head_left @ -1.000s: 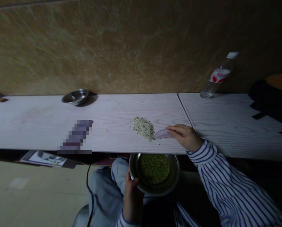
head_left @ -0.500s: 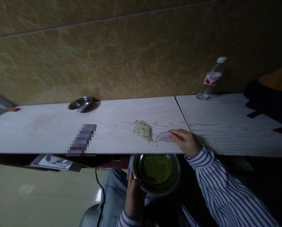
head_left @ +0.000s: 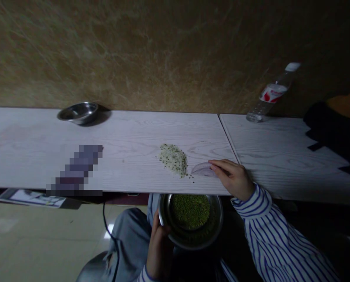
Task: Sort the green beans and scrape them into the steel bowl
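My left hand (head_left: 159, 244) grips the left rim of a steel bowl (head_left: 219, 225), which is held just below the table's front edge. Small green beans (head_left: 192, 210), probably mung beans, cover the bowl's bottom. On the table above lies a pile of white grains mixed with green beans (head_left: 172, 158), a few stray beans at its right. Between the thumb and fingers of my right hand (head_left: 233, 177) is a thin, see-through half-round plastic piece (head_left: 203, 169). Its curved edge faces the pile, close to the stray beans.
A smaller steel bowl (head_left: 78, 113) stands at the back left by the wall. A blurred-out dark rectangle (head_left: 78, 168) lies at the left. Toward the back right are an upright water bottle (head_left: 271, 94) and a dark cloth item (head_left: 324, 133). A black cable (head_left: 109, 231) hangs below the table.
The view has shifted, so things at the left appear farther left. The half-round piece and the pile have barely changed relative to each other. Both hands keep their hold.
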A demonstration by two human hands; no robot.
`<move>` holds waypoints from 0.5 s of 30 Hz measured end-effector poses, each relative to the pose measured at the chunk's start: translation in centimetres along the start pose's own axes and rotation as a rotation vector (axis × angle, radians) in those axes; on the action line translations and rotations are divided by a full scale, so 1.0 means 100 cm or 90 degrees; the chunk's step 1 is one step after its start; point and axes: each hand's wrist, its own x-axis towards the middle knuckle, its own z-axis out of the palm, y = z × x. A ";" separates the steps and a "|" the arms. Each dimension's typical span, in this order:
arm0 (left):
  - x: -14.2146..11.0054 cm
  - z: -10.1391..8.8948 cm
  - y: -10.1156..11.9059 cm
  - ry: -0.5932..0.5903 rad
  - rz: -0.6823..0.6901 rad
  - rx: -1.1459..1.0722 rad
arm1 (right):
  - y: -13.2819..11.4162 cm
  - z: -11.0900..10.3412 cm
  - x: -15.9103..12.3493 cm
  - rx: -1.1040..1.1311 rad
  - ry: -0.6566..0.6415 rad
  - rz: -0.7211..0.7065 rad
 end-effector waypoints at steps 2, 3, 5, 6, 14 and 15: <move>0.002 -0.004 -0.003 0.000 -0.007 0.003 | -0.001 0.000 0.000 0.009 -0.005 -0.004; 0.003 -0.005 -0.004 0.003 -0.005 0.012 | -0.002 -0.001 0.000 0.014 -0.009 -0.008; 0.005 -0.007 -0.006 0.013 -0.001 0.022 | -0.004 -0.002 0.001 0.029 -0.018 -0.022; 0.006 -0.007 -0.007 0.021 0.005 0.022 | -0.006 -0.003 0.001 0.037 -0.021 -0.027; 0.006 -0.003 -0.006 0.033 -0.002 0.050 | -0.007 -0.001 0.004 0.031 -0.026 -0.023; 0.005 -0.002 -0.006 0.031 -0.002 0.050 | -0.006 0.000 0.005 0.027 -0.028 -0.021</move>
